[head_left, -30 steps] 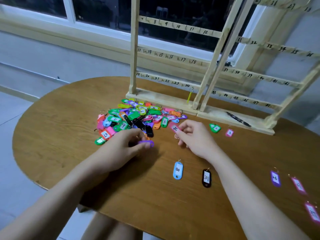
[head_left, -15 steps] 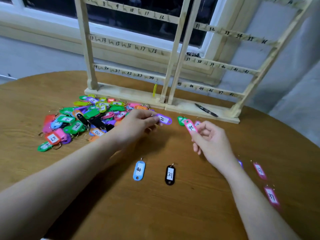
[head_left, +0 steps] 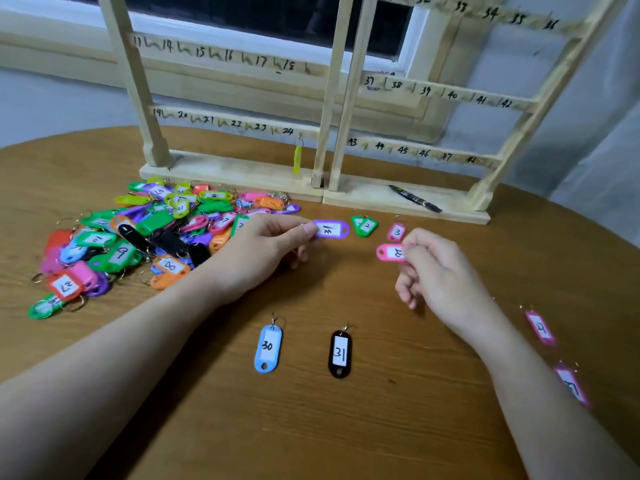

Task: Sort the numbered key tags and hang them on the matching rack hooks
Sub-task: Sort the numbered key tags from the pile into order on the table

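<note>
Both hands have lifted away from the pile (head_left: 138,237) and now each carries a tag out over the middle of the table (head_left: 381,427). A second ago they were low at the heap's near edge, picking. The left hand (head_left: 256,258) pinches a purple tag (head_left: 330,229) by one end, label up. The right hand (head_left: 440,271) grips a pink tag (head_left: 391,252) between fingertips, other fingers curled. Both tags hang just short of the green tag (head_left: 365,225) and the small pink 3 (head_left: 396,232) lying before the rack (head_left: 325,98). Likely these two are being read and placed in sorted rows with 30 (head_left: 268,348) and 31 (head_left: 340,353) nearer the front edge. Only one yellow tag (head_left: 297,160) hangs, by hook 24, so hanging has barely begun.
</note>
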Action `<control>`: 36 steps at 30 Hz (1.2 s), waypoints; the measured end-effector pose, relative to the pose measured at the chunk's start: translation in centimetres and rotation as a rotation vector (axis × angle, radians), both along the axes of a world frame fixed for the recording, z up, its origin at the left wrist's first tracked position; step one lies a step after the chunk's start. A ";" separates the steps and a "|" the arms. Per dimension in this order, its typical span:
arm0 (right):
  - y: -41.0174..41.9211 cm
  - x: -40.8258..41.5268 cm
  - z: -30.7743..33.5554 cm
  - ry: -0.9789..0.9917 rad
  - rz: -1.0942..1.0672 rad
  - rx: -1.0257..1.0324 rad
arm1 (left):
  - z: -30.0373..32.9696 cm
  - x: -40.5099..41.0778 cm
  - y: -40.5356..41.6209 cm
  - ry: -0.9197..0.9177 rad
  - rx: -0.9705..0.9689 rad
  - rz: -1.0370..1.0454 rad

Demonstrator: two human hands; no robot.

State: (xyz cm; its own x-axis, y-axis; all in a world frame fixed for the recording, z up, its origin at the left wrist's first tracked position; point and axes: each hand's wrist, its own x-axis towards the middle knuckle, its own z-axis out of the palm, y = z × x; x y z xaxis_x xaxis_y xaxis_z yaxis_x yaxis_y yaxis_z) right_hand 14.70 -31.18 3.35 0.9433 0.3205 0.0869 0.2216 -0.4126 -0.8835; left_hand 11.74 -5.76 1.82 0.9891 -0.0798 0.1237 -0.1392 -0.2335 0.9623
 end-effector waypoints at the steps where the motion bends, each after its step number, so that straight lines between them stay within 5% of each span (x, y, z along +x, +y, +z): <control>1: -0.1 0.1 -0.1 0.008 -0.001 0.015 | 0.1 -0.1 -0.1 0.003 -0.004 0.008; 19: 0.8 -0.5 -0.5 -0.036 -0.011 0.064 | -0.2 -0.4 -0.6 -0.021 -0.127 0.092; 24: 0.0 0.0 -0.1 -0.041 -0.048 -0.028 | -0.7 -0.2 0.0 -0.039 0.069 0.097; 30: -1.2 0.5 0.2 -0.038 -0.047 -0.173 | -0.6 0.6 -0.1 -0.057 0.406 -0.129; 36: -2.6 0.7 1.3 -0.009 -0.070 -0.080 | -0.4 1.0 -1.6 -0.067 0.607 -0.151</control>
State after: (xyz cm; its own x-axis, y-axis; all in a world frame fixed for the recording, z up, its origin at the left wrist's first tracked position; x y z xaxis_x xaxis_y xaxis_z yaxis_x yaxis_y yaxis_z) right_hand 15.39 -33.76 4.68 0.9628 0.2603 0.0722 0.1975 -0.4961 -0.8455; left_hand 12.75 -7.39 1.40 0.9532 -0.2934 0.0736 -0.2685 -0.7087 0.6524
